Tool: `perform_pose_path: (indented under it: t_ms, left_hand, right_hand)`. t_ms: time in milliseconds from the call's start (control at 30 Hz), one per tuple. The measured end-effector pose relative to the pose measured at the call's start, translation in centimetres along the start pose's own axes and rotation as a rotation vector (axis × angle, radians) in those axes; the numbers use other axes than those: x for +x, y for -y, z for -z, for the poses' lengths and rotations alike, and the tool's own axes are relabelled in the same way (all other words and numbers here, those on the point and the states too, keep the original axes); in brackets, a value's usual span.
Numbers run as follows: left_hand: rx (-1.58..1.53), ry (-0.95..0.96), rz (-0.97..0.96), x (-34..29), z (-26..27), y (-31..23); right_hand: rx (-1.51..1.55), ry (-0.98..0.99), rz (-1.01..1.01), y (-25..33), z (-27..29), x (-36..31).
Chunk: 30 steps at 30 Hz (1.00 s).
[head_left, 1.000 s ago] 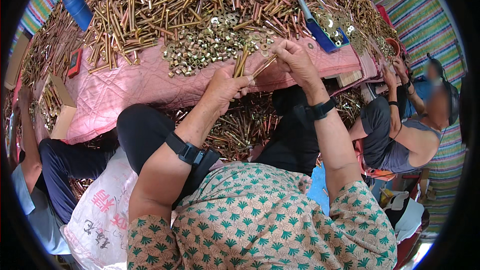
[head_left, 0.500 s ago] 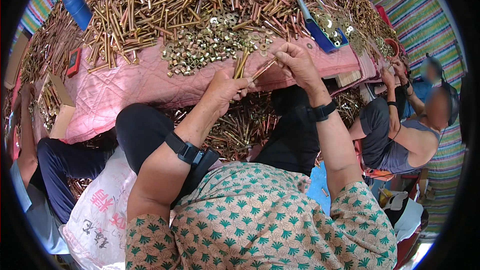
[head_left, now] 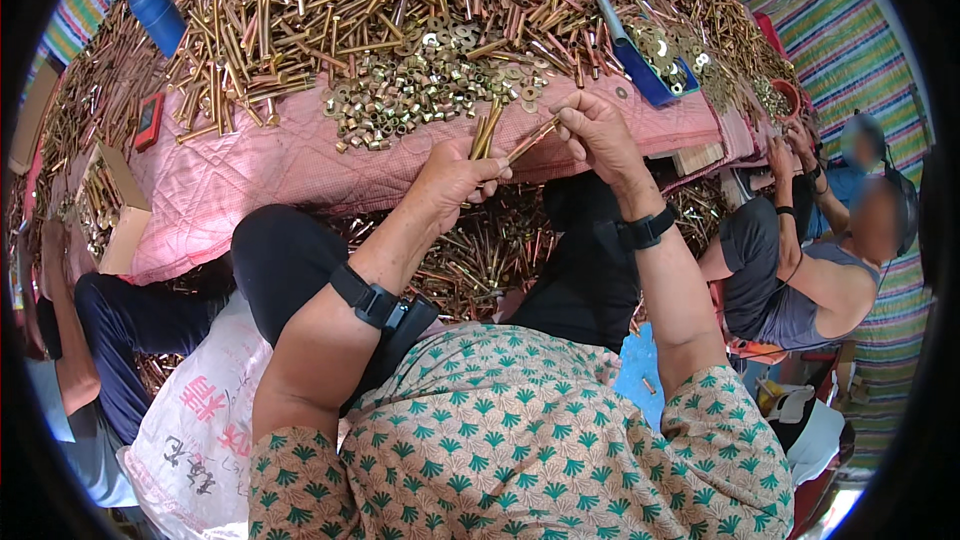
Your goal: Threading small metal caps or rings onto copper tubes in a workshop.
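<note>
My left hand (head_left: pixel 450 178) is closed around several brass-coloured bolts (head_left: pixel 484 132), their shafts standing up above the fist. One more bolt (head_left: pixel 532 141) slants from its thumb toward my right hand (head_left: pixel 598 136), whose thumb and fingertips pinch the far end. Whether anything small is on that end is hidden by the fingers. Just beyond the hands, short metal sleeves (head_left: pixel 392 100) lie heaped on a pink quilted cloth (head_left: pixel 245 165), with flat washers (head_left: pixel 519 81) at their right side. Behind them spreads a large pile of long bolts (head_left: pixel 345 5).
A blue scoop (head_left: pixel 650 78) holding washers lies right of the sleeves. At left are a blue cup (head_left: pixel 156 16), a red device (head_left: pixel 148 122) and a cardboard box (head_left: pixel 124 205). People sit on both sides. A white sack (head_left: pixel 190 440) stands by my left leg.
My right hand has shifted very slightly, still pinching the bolt's end; my left hand keeps its bolts. At far left, the other person's arm has moved down.
</note>
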<state>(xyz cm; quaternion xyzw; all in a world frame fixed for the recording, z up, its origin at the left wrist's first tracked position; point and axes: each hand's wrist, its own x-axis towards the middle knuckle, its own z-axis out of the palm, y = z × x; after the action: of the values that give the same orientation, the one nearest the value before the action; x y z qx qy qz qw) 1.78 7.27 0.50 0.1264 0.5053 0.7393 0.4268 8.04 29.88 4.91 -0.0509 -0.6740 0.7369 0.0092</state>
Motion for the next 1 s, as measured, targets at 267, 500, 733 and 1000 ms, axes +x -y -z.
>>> perform_pose_path:
  t_ms: [267, 500, 733, 1000]
  left_hand:
    - [0.458, 0.083, 0.042, -1.0, 0.8, -1.9]
    - [0.058, -0.074, 0.117, 0.5, 1.2, -1.1]
    - [0.042, -0.052, 0.154, -0.3, 0.4, -1.6]
    - [0.142, 0.036, 0.077, -0.3, 0.3, -1.6]
  right_hand:
    - [-0.328, 0.061, -0.091, 1.9, 0.7, -0.2]
    - [-0.986, -0.220, 0.233, -1.9, 0.7, 5.5]
    - [-1.249, -0.317, 0.459, -3.5, 0.7, 6.8]
    - [-0.471, -0.260, 0.121, -2.3, -2.1, 4.6]
